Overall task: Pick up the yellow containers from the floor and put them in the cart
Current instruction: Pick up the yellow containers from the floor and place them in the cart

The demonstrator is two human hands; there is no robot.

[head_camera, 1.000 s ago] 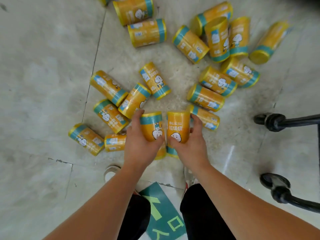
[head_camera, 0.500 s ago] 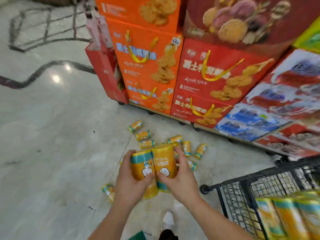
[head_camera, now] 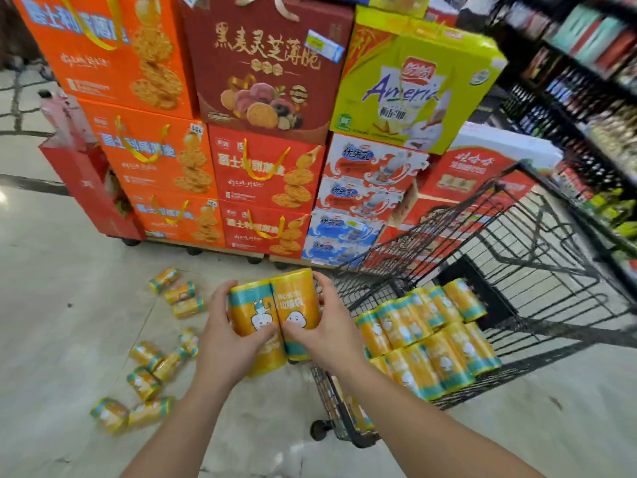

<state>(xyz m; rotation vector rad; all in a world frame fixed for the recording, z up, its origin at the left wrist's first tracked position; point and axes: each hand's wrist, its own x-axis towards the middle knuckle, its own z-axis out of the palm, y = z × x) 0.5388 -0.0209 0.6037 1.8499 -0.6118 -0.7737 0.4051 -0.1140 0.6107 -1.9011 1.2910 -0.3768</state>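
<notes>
My left hand (head_camera: 225, 343) and my right hand (head_camera: 331, 329) press a bundle of yellow containers (head_camera: 275, 308) with teal bands between them, held upright at chest height just left of the black wire cart (head_camera: 537, 257). More containers hang beneath the top two. Inside the cart lie several yellow containers (head_camera: 427, 339) in rows. Several more yellow containers (head_camera: 148, 374) lie scattered on the floor at the left, some nearer the boxes (head_camera: 177, 293).
A tall stack of orange, red and green gift boxes (head_camera: 265, 160) stands on a wheeled pallet straight ahead. Store shelves (head_camera: 586, 81) run along the right. The pale tiled floor (head_camera: 69, 288) stretches to the left.
I have stood up from the floor with the containers between both hands. The view has swung up and right, and the cart with its containers has come into sight.
</notes>
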